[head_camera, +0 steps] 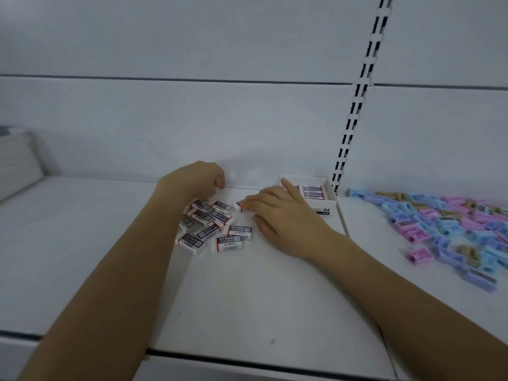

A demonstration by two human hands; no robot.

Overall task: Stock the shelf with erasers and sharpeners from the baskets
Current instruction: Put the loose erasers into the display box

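Several white erasers (217,229) in dark printed sleeves lie loose in a heap on the white shelf (247,298). My left hand (198,180) hovers over the heap's far side with fingers curled down; what they hold is hidden. My right hand (280,215) rests beside the heap and pinches one eraser (240,205) between thumb and fingers, its index finger pointing toward a white eraser box (330,200). The open box stands against the back wall with a few erasers inside. A spread of blue, pink, purple and tan sharpeners (450,226) covers the shelf at right.
The white back panel (192,119) rises behind the shelf, with a slotted upright (354,111) dividing the bays. A pale container (16,160) stands at the far left. The shelf's front edge (247,361) runs along the bottom.
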